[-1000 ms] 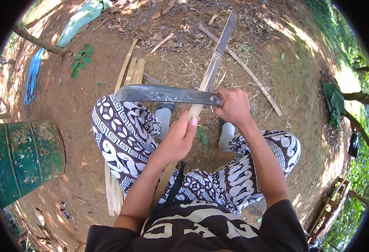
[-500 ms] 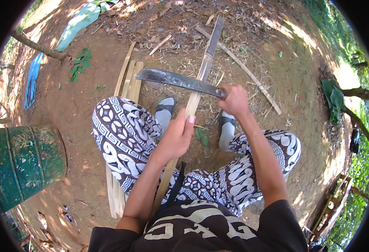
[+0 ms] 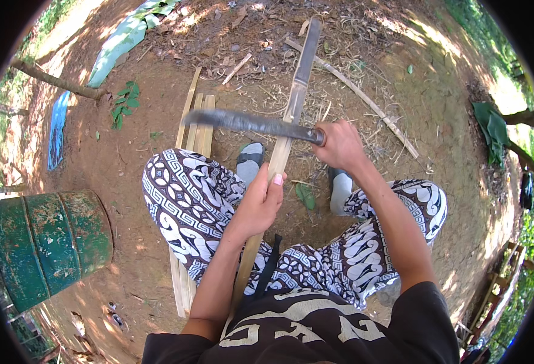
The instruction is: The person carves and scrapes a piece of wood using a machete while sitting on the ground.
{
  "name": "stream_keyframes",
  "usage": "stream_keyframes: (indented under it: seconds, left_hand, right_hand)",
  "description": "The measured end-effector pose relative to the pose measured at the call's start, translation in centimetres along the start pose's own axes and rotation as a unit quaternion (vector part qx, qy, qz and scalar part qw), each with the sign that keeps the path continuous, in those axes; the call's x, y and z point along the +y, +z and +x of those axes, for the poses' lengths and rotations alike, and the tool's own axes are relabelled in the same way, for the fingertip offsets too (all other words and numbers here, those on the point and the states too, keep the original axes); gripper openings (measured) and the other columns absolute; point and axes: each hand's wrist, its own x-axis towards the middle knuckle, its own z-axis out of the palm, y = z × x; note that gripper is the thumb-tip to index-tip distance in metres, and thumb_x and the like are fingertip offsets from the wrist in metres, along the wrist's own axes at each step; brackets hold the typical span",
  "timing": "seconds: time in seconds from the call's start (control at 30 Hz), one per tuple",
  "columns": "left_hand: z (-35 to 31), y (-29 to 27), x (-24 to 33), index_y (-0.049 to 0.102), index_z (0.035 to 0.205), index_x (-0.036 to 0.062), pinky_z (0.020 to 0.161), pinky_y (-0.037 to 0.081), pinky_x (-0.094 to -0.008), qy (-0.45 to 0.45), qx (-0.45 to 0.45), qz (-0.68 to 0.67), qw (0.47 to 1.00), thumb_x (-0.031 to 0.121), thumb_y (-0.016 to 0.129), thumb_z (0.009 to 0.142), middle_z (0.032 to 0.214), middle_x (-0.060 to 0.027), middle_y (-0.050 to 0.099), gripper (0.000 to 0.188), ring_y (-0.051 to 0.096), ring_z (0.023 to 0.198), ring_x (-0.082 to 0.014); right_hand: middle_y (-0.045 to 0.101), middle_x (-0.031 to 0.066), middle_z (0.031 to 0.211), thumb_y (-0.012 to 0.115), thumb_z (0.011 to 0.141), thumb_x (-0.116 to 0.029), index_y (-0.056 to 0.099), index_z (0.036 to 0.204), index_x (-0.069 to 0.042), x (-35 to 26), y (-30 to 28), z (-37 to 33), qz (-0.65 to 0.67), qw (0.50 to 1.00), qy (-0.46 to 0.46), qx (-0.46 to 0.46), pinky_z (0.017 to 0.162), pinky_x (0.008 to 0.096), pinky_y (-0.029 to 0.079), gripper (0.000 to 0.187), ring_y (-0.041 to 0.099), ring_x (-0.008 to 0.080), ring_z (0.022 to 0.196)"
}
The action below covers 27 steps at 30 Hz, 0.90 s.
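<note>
My left hand [image 3: 259,203] is closed round a long split bamboo strip [image 3: 304,70], which slants from beside my waist to beyond my feet. The strip's far part is dark-skinned, and its nearer stretch shows pale, shaved wood. In my right hand [image 3: 341,144] is the handle of a machete [image 3: 251,123], its dark blade pointing left and lying across the strip ahead of my left hand. Motion blurs the blade, mostly toward its tip. The handle is mostly hidden inside my fingers.
Several pale bamboo strips [image 3: 201,136] lie beside my left leg. Thin shavings and a long curved stick [image 3: 364,100] are on the dirt ahead. A green metal drum [image 3: 51,246] lies at left, near a blue plastic sheet [image 3: 58,130]. Leafy sprigs [image 3: 125,103] rest on the ground.
The machete has shifted slightly left and toward me along the strip, its tip lower and more blurred. Both hands keep their grips. The whole view has shifted a little.
</note>
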Motion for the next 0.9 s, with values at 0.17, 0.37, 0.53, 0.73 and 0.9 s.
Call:
stream_keyframes:
  seconds: [0.17, 0.37, 0.53, 0.73, 0.9]
  left_hand:
    - [0.2, 0.8, -0.5, 0.043, 0.117, 0.0077, 0.039, 0.030, -0.0216, -0.042, -0.039, -0.007, 0.998, 0.027, 0.036, 0.110, 0.069, 0.0045, 0.035, 0.022, 0.032, 0.048, -0.0035]
    - [0.5, 0.4, -0.6, 0.043, 0.117, 0.0094, 0.039, 0.029, -0.0212, -0.059, -0.023, 0.000, 0.998, 0.029, 0.036, 0.110, 0.070, 0.0045, 0.036, 0.022, 0.030, 0.049, -0.0036]
    - [0.3, 0.7, -0.8, 0.044, 0.116, 0.0091, 0.040, 0.029, -0.0207, -0.044, -0.018, 0.020, 0.999, 0.029, 0.036, 0.110, 0.069, 0.0050, 0.035, 0.022, 0.031, 0.050, -0.0031]
    - [0.7, 0.7, -1.2, 0.047, 0.113, 0.0060, 0.044, 0.031, -0.0229, -0.009, 0.000, 0.098, 0.995, 0.026, 0.038, 0.109, 0.069, 0.0041, 0.040, 0.022, 0.035, 0.052, -0.0044]
    - [-0.1, 0.6, -3.1, 0.048, 0.112, 0.0032, 0.047, 0.033, -0.0245, -0.025, -0.015, 0.139, 0.990, 0.023, 0.039, 0.109, 0.068, 0.0031, 0.041, 0.022, 0.038, 0.055, -0.0053]
  right_hand:
    - [0.066, 0.0163, 0.064, 0.057, 0.074, -0.014, 0.064, 0.074, -0.003, 6.6, 0.2, 2.4, -0.054, 0.995, 0.064, 0.044, 0.062, 0.0491, 0.056, 0.013, 0.067, 0.0363, 0.062]
    - [0.065, 0.0181, 0.064, 0.061, 0.072, -0.017, 0.065, 0.070, -0.006, 1.5, 0.6, 0.8, -0.004, 0.999, 0.028, -0.035, 0.064, 0.0494, 0.055, 0.011, 0.067, 0.0387, 0.065]
    - [0.062, 0.0184, 0.062, 0.064, 0.067, -0.016, 0.062, 0.066, -0.006, 0.5, -0.2, -0.2, -0.018, 1.000, -0.019, -0.017, 0.064, 0.0505, 0.052, 0.010, 0.063, 0.0406, 0.064]
    - [0.064, 0.0195, 0.066, 0.064, 0.069, -0.017, 0.063, 0.070, -0.005, 1.7, 1.1, -0.2, -0.021, 0.999, -0.024, -0.006, 0.067, 0.0502, 0.054, 0.013, 0.065, 0.0405, 0.068]
    - [0.070, 0.0236, 0.080, 0.062, 0.075, -0.017, 0.070, 0.082, -0.003, 5.6, 1.2, 2.0, -0.019, 0.985, 0.150, -0.080, 0.075, 0.0492, 0.058, 0.018, 0.071, 0.0392, 0.078]
